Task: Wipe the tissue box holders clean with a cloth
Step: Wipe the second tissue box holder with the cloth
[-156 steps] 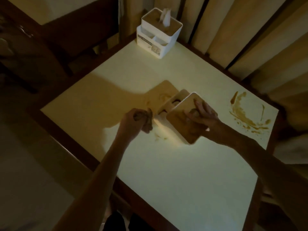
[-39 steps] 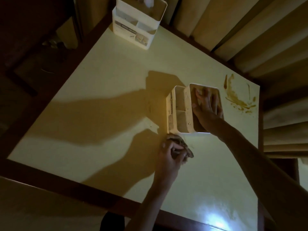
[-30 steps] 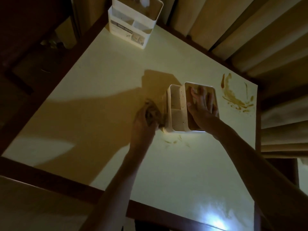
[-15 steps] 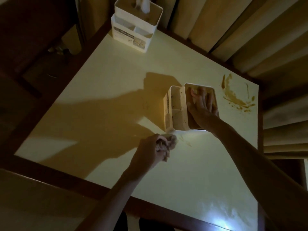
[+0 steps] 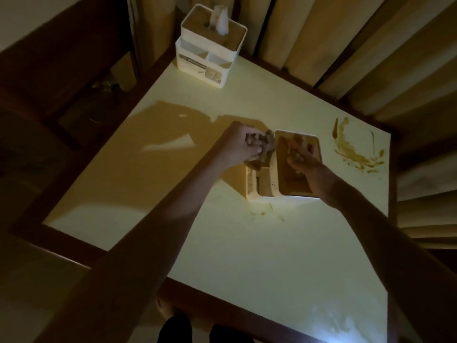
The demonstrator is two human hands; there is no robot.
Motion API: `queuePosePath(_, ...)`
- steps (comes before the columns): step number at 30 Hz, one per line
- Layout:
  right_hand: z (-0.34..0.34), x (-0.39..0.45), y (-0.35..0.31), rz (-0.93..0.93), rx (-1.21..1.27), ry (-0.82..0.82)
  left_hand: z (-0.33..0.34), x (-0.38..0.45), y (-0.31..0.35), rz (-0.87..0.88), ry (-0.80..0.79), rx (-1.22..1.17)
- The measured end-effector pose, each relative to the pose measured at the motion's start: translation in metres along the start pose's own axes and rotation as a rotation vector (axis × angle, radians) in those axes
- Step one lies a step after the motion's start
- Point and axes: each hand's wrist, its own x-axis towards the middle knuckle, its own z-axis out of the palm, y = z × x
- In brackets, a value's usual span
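Note:
A white tissue box holder (image 5: 268,184) with side compartments stands in the middle of the cream table (image 5: 247,256). My right hand (image 5: 300,157) reaches into its large open top and steadies it. My left hand (image 5: 241,144) is closed around a crumpled brown cloth (image 5: 342,144) and presses it against the far end of the holder's narrow side compartments. A second white tissue box holder (image 5: 210,49) with a tissue sticking out stands at the table's far corner.
A brown smear (image 5: 356,149) marks the table to the right of the near holder, and small brown streaks (image 5: 267,211) lie just in front of it. Curtains (image 5: 346,45) hang behind the table. Dark wooden furniture (image 5: 61,78) stands on the left.
My left hand has moved with the cloth from the table in front of the holder up to the holder's side compartments. The right hand has stayed inside the holder.

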Motion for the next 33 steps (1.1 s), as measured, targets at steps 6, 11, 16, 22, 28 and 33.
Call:
queuePosePath(6, -0.002, 0.004, 0.007, -0.005, -0.176, 0.006, 0.02, -0.004, -0.004, 0.047, 0.266, 0.071)
queuePosePath(11, 0.004, 0.009, 0.007, -0.001, -0.351, 0.028, 0.024, -0.005, 0.002, 0.105, 0.113, 0.171)
queuePosePath(16, 0.005, 0.005, 0.003, -0.028, -0.355, 0.034, 0.01, -0.004, 0.003, 0.007, -0.091, 0.097)
queuePosePath(22, 0.003, 0.007, 0.001, 0.008, -0.408, 0.019, 0.003, -0.007, -0.009, 0.015, 0.012, 0.147)
queuePosePath(28, 0.003, 0.002, -0.004, 0.02, -0.411, 0.026, 0.021, 0.004, -0.015, 0.102, 0.184, 0.14)
queuePosePath(33, 0.003, 0.0, -0.005, 0.012, -0.385, 0.022, 0.048, 0.008, -0.012, 0.118, 0.382, 0.11)
